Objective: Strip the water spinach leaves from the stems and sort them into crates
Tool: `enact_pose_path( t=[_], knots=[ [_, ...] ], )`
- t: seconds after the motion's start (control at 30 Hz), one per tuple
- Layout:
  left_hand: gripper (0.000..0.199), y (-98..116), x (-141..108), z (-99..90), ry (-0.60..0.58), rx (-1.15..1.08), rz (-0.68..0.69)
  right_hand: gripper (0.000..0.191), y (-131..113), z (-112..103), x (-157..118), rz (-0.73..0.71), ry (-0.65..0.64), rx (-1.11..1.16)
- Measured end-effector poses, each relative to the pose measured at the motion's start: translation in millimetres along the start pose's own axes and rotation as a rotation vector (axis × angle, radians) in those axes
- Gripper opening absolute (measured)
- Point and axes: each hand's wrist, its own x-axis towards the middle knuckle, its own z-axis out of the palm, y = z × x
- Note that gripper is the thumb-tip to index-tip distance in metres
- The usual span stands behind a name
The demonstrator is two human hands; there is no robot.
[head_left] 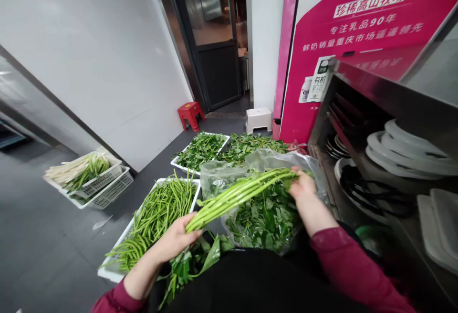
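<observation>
A bundle of long green water spinach stems (239, 194) stretches between my two hands. My left hand (181, 234) is closed around one end, with broad leaves (195, 260) hanging below it by my lap. At the other end my right hand (303, 186) grips the bundle; its fingertips are partly hidden. Under the stems an open clear plastic bag (265, 158) holds a pile of dark green leaves (268, 222). To the left, a white basket (196, 198) is heaped with loose green stems (161, 210).
Behind the bag, a white tray (174, 161) of leafy greens stands beside more greens (246, 146). Stacked baskets (110, 189) with scallions sit at left. A red stool (191, 115) and a white stool (258, 119) are near the door. Shelves with plates (404, 155) border the right.
</observation>
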Motion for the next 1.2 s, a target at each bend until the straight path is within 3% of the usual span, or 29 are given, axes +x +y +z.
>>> enact_pose_path(
  t=[0.1, 0.2, 0.3, 0.4, 0.47, 0.57, 0.67, 0.73, 0.83, 0.87, 0.93, 1.0, 1.07, 1.13, 1.2],
  knots=[
    [0.034, 1, -5, -9.2, 0.114, -0.005, 0.005, 0.025, -5, -27, 38, 0.051, 0.128, -0.179],
    [0.031, -4, 4, -8.4, 0.159, -0.156, -0.014, 0.025, 6, -22, 52, 0.077, 0.081, -0.39],
    [0.028, -7, 15, -5.3, 0.232, -0.216, 0.02, 0.044, 22, -10, 52, 0.091, -0.009, -0.907],
    [0.025, -6, 21, -2.9, 0.359, -0.019, 0.1, 0.064, 27, -9, 52, 0.071, -0.138, -1.459],
    [0.02, -6, 22, 0.8, 0.445, 0.188, 0.148, 0.053, 20, -11, 52, 0.002, -0.185, -1.57],
    [0.021, -9, 24, 9.9, 0.496, 0.424, 0.135, 0.028, 4, -7, 41, -0.17, -0.128, -1.638],
    [0.029, -12, 28, 19.9, 0.49, 0.506, 0.124, 0.024, -6, 8, 14, -0.344, -0.171, -1.567],
    [0.024, -9, 32, 25.4, 0.464, 0.408, 0.157, 0.021, -7, 25, -11, -0.405, -0.417, -1.276],
    [0.017, -1, 40, 31.1, 0.296, 0.05, 0.151, 0.051, -2, 58, -56, -0.34, -0.874, -0.595],
    [0.019, 3, 43, 32.3, 0.217, -0.076, 0.131, 0.055, 0, 70, -71, -0.3, -0.974, -0.425],
    [0.028, 7, 48, 33.8, 0.09, -0.265, 0.104, 0.046, 2, 92, -96, -0.226, -1.093, -0.262],
    [0.038, 9, 52, 33.9, 0.038, -0.357, 0.1, 0.03, 4, 107, -111, -0.212, -1.068, -0.265],
    [0.048, 8, 52, 32.5, 0.007, -0.399, 0.095, 0.024, 5, 109, -111, -0.263, -0.961, -0.339],
    [0.051, 5, 50, 29.4, -0.046, -0.436, 0.085, 0.022, 7, 96, -92, -0.353, -0.739, -0.462],
    [0.046, 2, 47, 25.1, -0.098, -0.495, 0.071, 0.018, 9, 71, -61, -0.389, -0.436, -0.611]
  ],
)
